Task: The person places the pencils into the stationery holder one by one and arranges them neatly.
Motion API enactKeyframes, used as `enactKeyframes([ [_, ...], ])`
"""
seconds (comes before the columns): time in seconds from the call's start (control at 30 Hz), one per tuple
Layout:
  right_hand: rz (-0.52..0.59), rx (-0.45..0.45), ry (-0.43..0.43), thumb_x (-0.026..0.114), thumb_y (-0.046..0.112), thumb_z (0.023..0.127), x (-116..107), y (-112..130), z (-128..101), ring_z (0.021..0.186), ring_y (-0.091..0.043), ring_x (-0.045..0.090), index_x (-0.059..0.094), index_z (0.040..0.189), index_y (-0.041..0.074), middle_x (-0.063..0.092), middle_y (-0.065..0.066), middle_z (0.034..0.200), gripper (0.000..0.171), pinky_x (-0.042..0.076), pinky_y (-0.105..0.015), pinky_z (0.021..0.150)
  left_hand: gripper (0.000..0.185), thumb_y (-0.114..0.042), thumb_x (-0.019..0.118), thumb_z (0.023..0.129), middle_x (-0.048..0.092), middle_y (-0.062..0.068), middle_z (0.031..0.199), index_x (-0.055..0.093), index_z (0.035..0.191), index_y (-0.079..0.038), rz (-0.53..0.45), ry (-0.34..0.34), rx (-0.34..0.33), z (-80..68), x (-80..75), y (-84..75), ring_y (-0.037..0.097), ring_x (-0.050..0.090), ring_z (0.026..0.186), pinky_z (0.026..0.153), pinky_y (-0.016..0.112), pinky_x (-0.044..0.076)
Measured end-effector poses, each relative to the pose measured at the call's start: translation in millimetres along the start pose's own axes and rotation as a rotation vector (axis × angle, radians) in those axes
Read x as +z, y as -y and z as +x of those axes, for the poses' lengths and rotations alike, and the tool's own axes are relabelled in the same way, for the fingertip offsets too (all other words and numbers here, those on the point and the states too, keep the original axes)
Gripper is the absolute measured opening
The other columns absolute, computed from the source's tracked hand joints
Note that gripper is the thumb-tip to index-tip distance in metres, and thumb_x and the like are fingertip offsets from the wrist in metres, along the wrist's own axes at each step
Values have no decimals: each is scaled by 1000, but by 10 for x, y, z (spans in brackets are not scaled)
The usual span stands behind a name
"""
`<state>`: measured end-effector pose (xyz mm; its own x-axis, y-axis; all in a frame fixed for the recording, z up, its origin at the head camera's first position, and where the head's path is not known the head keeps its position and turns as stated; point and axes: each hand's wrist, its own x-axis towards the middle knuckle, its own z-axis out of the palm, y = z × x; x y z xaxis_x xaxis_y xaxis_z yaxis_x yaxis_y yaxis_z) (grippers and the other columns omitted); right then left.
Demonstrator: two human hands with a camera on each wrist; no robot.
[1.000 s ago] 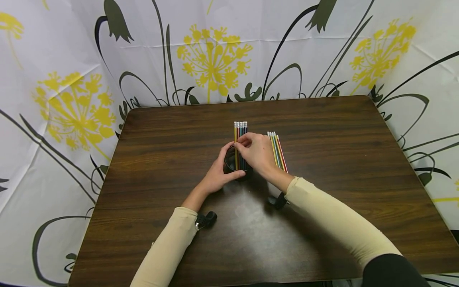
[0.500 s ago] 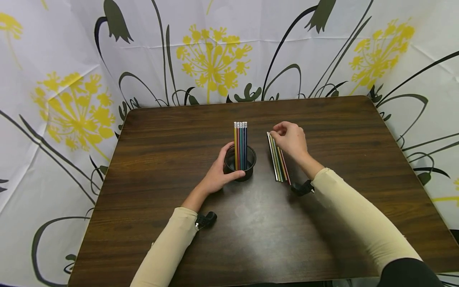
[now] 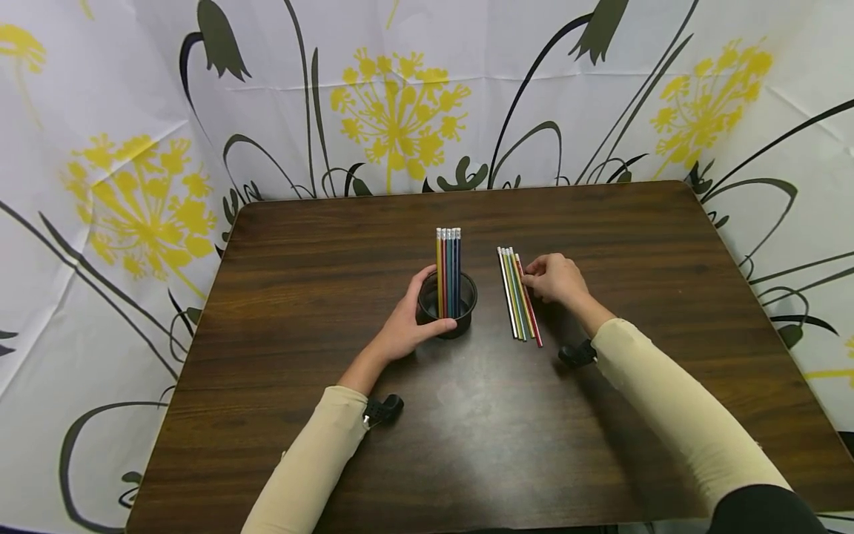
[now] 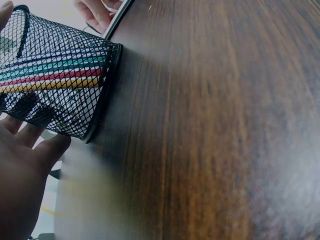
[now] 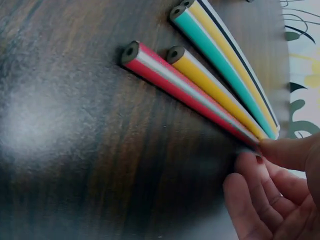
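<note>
We steady the mesh cup [image 3: 447,305] with our left hand [image 3: 405,327], fingers and thumb curled round its wall, as the left wrist view also shows through the black netting. Inside the cup stand the stored pencils [image 3: 448,268], upright and packed side by side, eraser ends up. Our right hand [image 3: 557,279] rests at the row of loose pencils [image 3: 518,293] lying flat on the counter [image 3: 600,222] just to the right of the cup. Its fingertips [image 5: 280,150] meet the red pencil [image 5: 185,86], the outermost of the row on the hand's side, about midway along its shaft. In the right wrist view the thumb lies on the pencil and the fingers curl beneath, so it looks like the beginning of a pinch, though we cannot be sure the pencil is truly gripped, since it lies flat against its neighbours. We judge the step in hand to be picking the next loose pencil for the cup. The next move calls for closing the pinch on the red pencil alone, lifting it clear without rolling the others, turning it upright and lowering it into the cup beside those already standing, while our left hand keeps the cup from tipping.
</note>
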<state>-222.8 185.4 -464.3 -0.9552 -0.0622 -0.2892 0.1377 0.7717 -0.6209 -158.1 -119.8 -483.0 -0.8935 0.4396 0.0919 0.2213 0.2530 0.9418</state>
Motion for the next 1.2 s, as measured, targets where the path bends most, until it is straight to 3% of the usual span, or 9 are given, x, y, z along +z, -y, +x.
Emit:
enactKeyframes([
  [0.23,-183,42,-70,70,29,88,25,65,-26,60,-19,64,69,97,11,68,-2,65,20,46,-37,59,89,-37,77,85,36,0,150,19,152,-37,-7,-8,9,-18,-10,2,18,36,136,110,52,28],
  [0.47,-285,30,-108,70,27,84,41,109,-49,74,-27,62,70,99,9,68,-3,71,24,49,-46,67,89,-35,77,85,36,-1,150,19,152,-37,-5,-4,11,-11,-9,12,18,37,135,111,51,28],
  [0.6,-243,39,-85,68,25,85,7,115,-51,67,-23,64,69,99,8,67,-2,65,22,47,-42,64,89,-34,78,85,36,0,150,19,152,-36,-3,-4,6,-9,-10,20,18,37,135,111,51,27],
  [0.7,-201,45,-92,67,24,86,-56,142,-67,65,-22,64,69,99,8,69,-4,70,21,47,-42,62,90,-30,77,85,36,1,151,18,153,-34,-3,-3,-2,-8,-9,2,19,36,136,111,51,27],
  [0.87,-144,18,-204,67,28,86,-217,266,-117,82,-29,63,71,103,11,71,-8,91,23,47,-46,68,90,-19,76,87,34,11,152,17,155,-21,-16,5,-6,-23,-21,-143,27,35,137,111,56,25],
  [0.97,-89,-32,-274,66,29,88,-309,388,-171,85,-28,64,71,106,13,72,-6,93,25,45,-46,69,89,-15,75,86,35,16,150,18,155,-15,-35,10,-3,-40,-24,-210,31,36,135,110,59,24],
  [1.03,-35,-81,-317,65,28,89,-359,485,-212,81,-25,64,70,107,14,72,-4,91,24,44,-43,67,89,-17,76,86,36,15,149,18,155,-17,-34,11,-4,-43,-21,-203,29,38,134,110,58,26],
  [1.2,144,-242,-409,66,23,88,-440,768,-357,74,-17,64,69,106,12,73,-2,85,21,41,-33,65,89,-30,77,86,38,3,149,19,153,-34,-16,0,-7,-12,-4,-25,20,38,134,110,53,28],
])
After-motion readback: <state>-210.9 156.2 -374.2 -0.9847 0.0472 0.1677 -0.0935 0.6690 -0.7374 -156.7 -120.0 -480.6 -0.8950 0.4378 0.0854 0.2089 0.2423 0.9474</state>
